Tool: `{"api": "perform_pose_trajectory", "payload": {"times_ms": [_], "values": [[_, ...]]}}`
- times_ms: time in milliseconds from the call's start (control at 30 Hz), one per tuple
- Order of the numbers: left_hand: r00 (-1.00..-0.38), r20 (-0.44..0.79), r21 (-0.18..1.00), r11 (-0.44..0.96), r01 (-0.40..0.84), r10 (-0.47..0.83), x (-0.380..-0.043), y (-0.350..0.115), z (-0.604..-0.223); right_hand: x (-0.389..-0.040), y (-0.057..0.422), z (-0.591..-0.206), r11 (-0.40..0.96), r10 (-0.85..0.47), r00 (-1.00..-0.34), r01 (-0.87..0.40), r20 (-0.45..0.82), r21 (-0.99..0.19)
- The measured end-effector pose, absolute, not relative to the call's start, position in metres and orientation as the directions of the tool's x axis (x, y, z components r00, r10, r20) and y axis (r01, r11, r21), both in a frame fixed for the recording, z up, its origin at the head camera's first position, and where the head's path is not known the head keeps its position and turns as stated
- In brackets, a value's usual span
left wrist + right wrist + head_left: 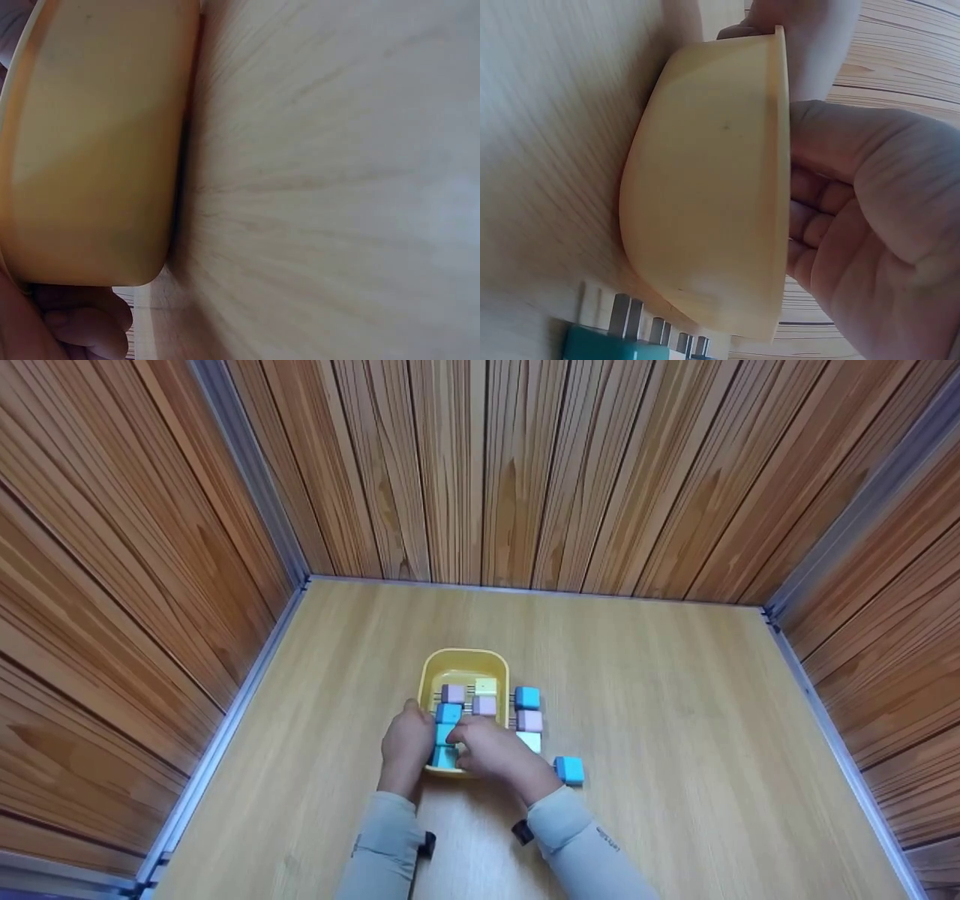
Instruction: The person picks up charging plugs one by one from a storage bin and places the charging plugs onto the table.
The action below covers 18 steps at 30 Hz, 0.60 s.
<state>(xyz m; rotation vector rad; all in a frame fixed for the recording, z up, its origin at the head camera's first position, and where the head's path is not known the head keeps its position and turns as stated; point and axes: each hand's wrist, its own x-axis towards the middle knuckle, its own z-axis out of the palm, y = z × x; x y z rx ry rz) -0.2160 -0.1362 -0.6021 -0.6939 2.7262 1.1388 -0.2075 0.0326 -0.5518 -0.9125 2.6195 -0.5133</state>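
Head view: pronged blocks [449,713] inside yellow tray [464,660], part done, I judge; four loose blocks [529,721] right of tray likely remain. Left wrist: left hand [86,322] clamped on tray rim. Right wrist: right hand [889,225] over tray; grasp I cannot tell.

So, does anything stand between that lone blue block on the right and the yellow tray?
Yes: in the head view the right hand lies across the straight line from the lone blue block to the yellow tray, whose raised wall would probably need clearing too.
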Motion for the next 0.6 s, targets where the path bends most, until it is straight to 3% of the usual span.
{"api": "perform_pose_trajectory", "payload": {"times_ms": [367, 600], "values": [[-0.907, -0.209, 0.641, 0.649, -0.41, -0.366, -0.2138, -0.1358, -0.6017, -0.2094, 0.0293, -0.5509, 0.706, -0.677, -0.719, -0.578, -0.154, -0.408], [-0.899, -0.239, 0.651, 0.626, -0.429, -0.368, -0.2144, -0.1358, -0.6005, -0.2089, 0.0263, -0.5508, 0.702, -0.69, -0.709, -0.608, -0.144, -0.369]]}}
